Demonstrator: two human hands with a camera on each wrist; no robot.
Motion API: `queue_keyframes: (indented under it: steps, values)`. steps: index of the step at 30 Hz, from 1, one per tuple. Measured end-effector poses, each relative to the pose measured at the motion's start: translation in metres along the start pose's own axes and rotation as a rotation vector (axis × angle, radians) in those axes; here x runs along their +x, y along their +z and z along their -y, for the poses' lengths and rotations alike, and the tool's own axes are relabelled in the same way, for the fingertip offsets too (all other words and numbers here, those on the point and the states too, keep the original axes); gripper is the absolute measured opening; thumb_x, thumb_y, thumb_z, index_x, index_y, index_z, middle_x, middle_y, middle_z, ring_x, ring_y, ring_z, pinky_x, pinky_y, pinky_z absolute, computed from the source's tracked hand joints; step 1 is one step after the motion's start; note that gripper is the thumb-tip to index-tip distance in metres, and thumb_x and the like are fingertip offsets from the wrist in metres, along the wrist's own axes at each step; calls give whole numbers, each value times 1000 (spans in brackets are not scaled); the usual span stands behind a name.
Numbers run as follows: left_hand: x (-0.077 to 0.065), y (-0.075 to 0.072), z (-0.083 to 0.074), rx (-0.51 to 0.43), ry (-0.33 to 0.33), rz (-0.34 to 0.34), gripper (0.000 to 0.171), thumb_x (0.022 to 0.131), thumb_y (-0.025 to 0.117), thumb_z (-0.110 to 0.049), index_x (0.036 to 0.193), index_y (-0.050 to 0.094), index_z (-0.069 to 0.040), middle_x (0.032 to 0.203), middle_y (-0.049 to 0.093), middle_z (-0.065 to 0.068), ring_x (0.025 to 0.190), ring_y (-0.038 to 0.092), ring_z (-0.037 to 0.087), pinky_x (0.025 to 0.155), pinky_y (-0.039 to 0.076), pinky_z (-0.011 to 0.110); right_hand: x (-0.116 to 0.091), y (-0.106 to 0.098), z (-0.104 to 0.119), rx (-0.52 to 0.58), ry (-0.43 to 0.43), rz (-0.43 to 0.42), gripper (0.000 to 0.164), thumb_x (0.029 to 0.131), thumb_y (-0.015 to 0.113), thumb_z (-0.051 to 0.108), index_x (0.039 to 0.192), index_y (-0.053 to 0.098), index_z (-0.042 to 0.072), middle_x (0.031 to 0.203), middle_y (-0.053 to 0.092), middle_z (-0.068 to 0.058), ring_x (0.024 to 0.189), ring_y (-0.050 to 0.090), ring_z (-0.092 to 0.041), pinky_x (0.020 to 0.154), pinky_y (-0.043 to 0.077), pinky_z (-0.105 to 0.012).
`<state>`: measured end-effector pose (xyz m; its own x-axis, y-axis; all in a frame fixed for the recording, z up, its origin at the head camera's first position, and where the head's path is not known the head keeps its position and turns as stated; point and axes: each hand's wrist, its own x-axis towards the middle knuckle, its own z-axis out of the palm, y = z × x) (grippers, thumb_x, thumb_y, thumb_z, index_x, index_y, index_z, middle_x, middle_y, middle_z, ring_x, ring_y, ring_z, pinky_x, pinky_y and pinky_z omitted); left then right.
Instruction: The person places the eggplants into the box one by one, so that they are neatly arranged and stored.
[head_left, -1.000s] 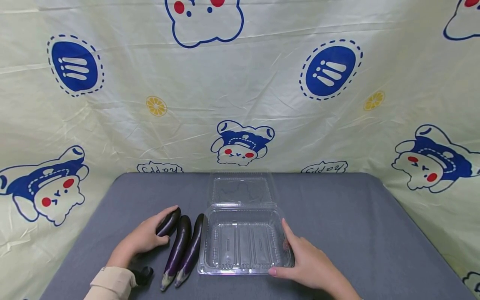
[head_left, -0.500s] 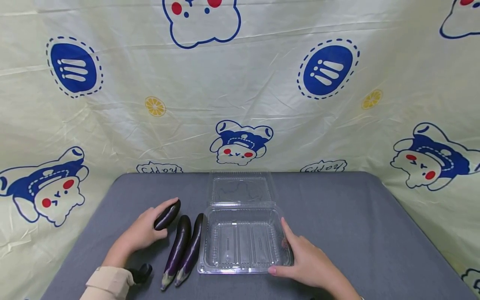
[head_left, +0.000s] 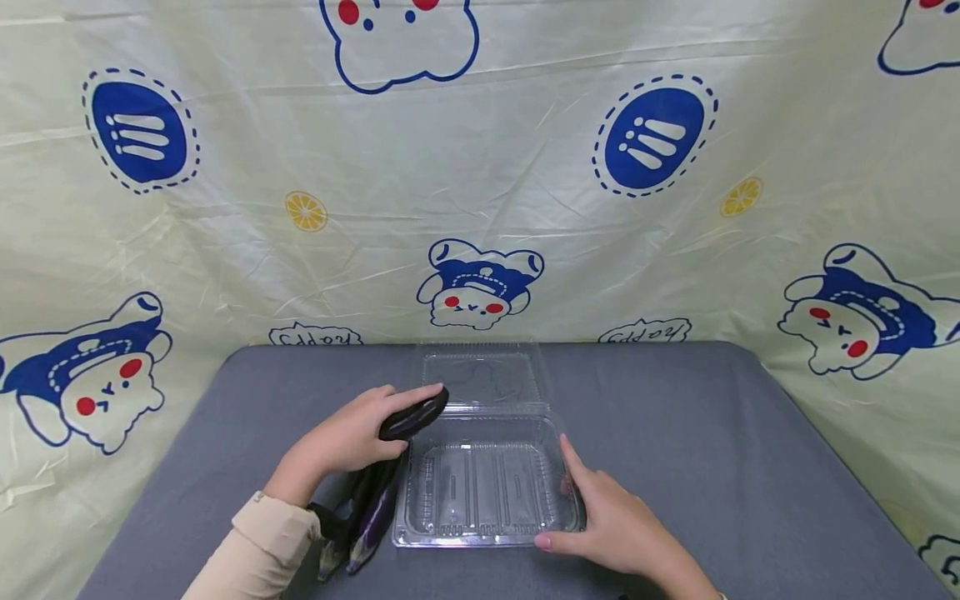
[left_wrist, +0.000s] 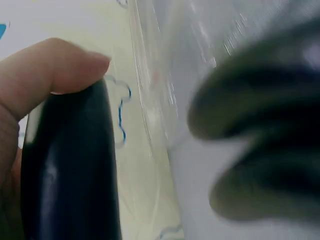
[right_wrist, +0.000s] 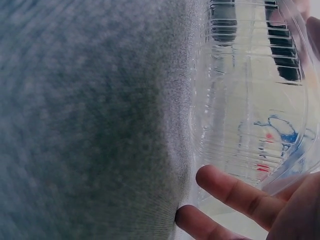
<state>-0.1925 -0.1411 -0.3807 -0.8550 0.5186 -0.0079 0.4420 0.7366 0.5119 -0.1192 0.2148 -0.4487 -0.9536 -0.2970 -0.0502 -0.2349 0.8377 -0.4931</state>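
My left hand (head_left: 352, 437) grips a dark purple eggplant (head_left: 415, 415) above the left rim of a clear plastic clamshell container (head_left: 465, 540). In the left wrist view, the thumb presses along one end of that eggplant (left_wrist: 70, 160). Two more eggplants lie side by side on the table left of the container; the nearer one to it (head_left: 375, 529) and the outer one (head_left: 332, 558) are partly hidden by the left hand and sleeve. My right hand (head_left: 618, 521) rests at the container's right side, thumb on the front corner, with extended fingers (right_wrist: 235, 192) touching or beside the wall.
The container's lid (head_left: 480, 375) lies folded back on the far side. A grey cloth covers the table (head_left: 675, 433), and a patterned curtain (head_left: 570, 250) hangs behind its far edge.
My left hand has lifted the eggplant and carried it right, from beside the other two to above the container's left rim. The right hand and container have stayed in place.
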Motion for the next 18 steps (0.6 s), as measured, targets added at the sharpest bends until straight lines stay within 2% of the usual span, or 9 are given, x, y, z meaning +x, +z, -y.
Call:
queue_keyframes:
  steps: [6,12,18]
  values:
    - [24,13,-18,-44,98,65,81,87,73,-10,151,36,-45,106,58,2,91,49,16,75,47,34,1,0,0,5,5,8,127,67,75,74,161,10,18,116,61,9,100,56,-12,78,49,-38]
    - [43,28,-34,-17,121,137,79,88,75,-15,150,38,-46,109,59,4,92,51,16,78,47,34,2,0,0,20,14,24,128,67,75,73,161,9,17,117,62,7,103,56,-14,81,50,-41]
    - [55,40,-51,2,131,180,76,88,75,-16,147,41,-48,112,61,3,93,52,14,79,48,30,4,-1,-1,26,25,44,127,68,75,73,161,9,18,117,61,6,103,56,-14,81,50,-43]
